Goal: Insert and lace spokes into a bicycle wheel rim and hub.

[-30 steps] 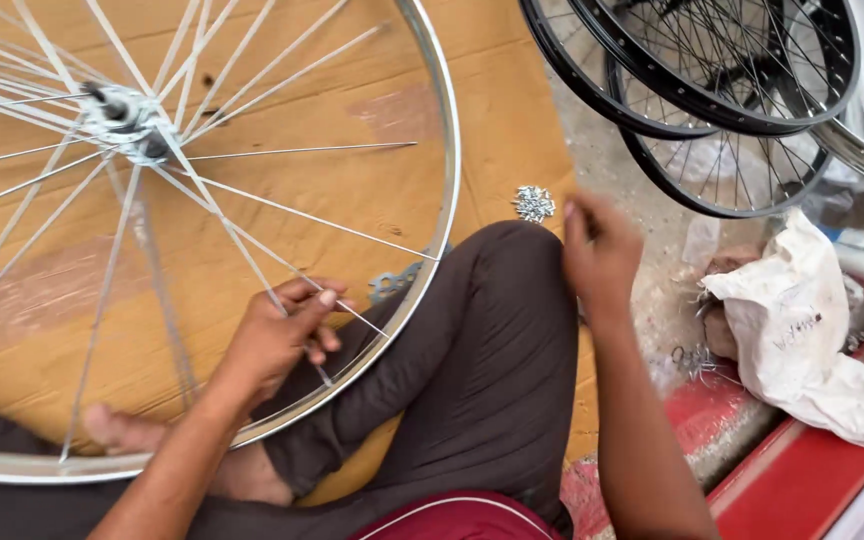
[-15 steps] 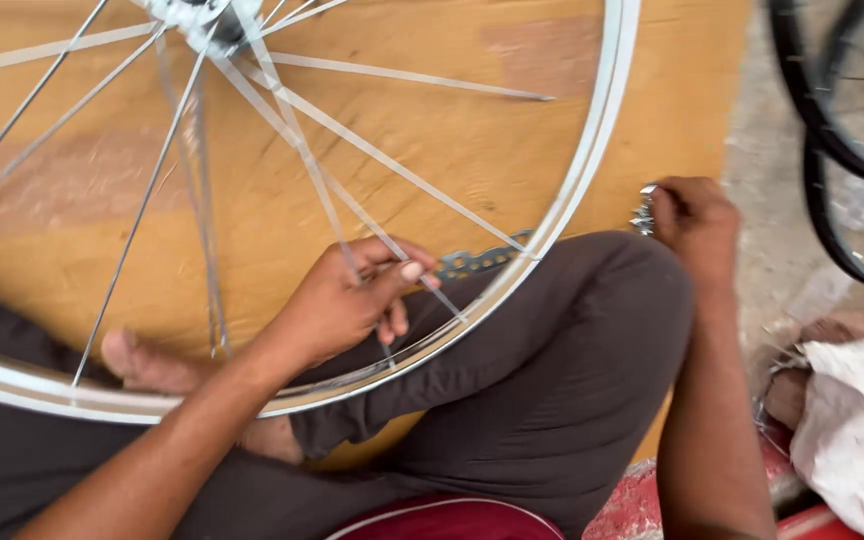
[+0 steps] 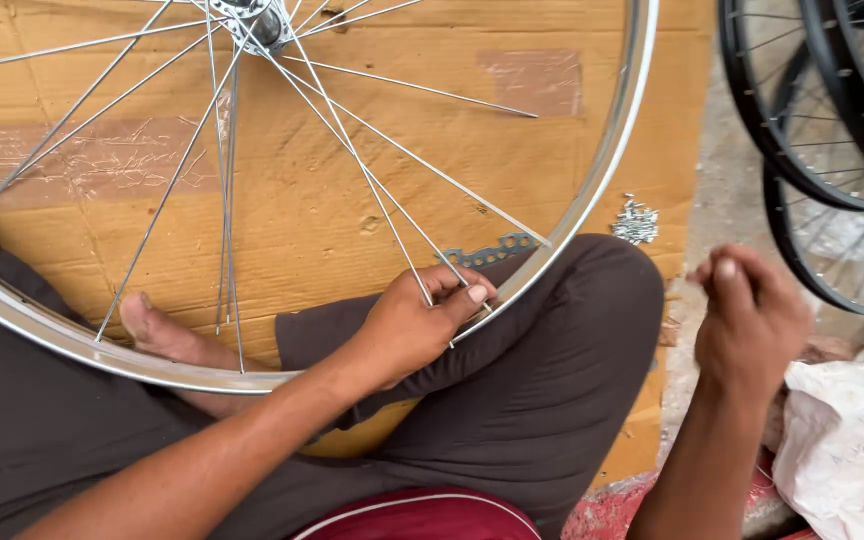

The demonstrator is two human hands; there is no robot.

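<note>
- My left hand is at the near edge of the silver wheel rim, fingers pressed together in a pinching grip on the outer end of a thin spoke just inside the rim.
- The rim lies flat over a sheet of brown cardboard on the floor, and its near arc rests across my lap, over my dark trousers and bare foot.
- The hub sits at the far side of the rim from my hand, at the top edge of the view, with spokes fanning out from it; several end loose, short of the rim.
- Between the spokes there are wide open wedges of cardboard inside the rim.
- My right hand hovers outside the rim to its right, well apart from it, fingers curled and fingertips drawn together; I cannot tell whether anything small is pinched in them.
- A little heap of small metal pieces lies on the cardboard just outside the rim's right edge.
- Black wheels crowd the space farther right of the rim.
- A white bag lies below my right hand, away from the rim.
</note>
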